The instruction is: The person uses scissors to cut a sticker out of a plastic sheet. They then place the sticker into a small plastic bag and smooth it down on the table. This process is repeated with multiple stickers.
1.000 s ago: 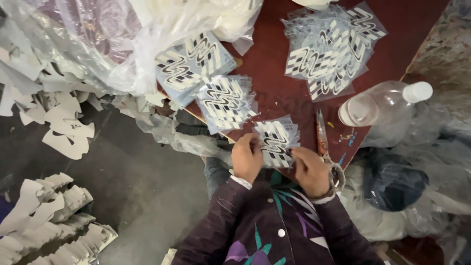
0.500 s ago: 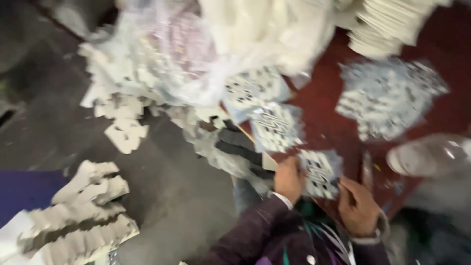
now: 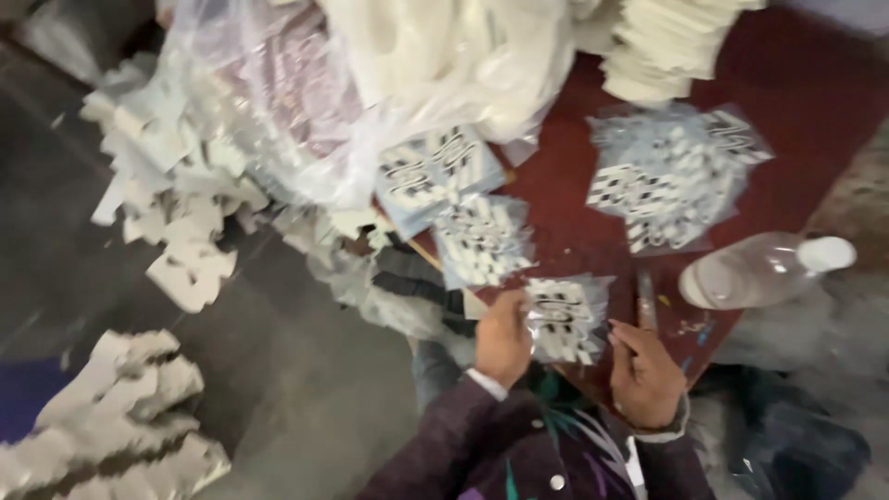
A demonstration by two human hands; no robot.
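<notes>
My left hand [image 3: 503, 338] pinches the left edge of a small clear plastic packet of black-and-white zigzag cut-outs [image 3: 563, 319], fingers closed on it. My right hand [image 3: 645, 375] lies just right of the packet with its fingers curled toward the packet's lower right corner; the frame is too soft for me to tell whether they grip the film or only touch it. The packet sits at the near edge of the dark red table [image 3: 815, 102], partly over the edge toward my lap. To do this well, I judge I should keep both corners pinched evenly so the slippery film stays flat and the pieces inside do not bunch.

Just right of the packet lies a slim orange-handled tool [image 3: 645, 298], and further right a clear plastic bottle with a white cap [image 3: 759, 268] on its side. Up and left of the packet are two more such packets [image 3: 482, 239], up and right a loose heap of them [image 3: 671, 176]. Beyond that stands a stack of cream cut pieces [image 3: 657, 56], and a big clear bag of white material [image 3: 389, 83] slumps over the table's left corner. Left of the packet, the grey floor [image 3: 278, 370] carries piles of pale cut shapes [image 3: 120, 426].
</notes>
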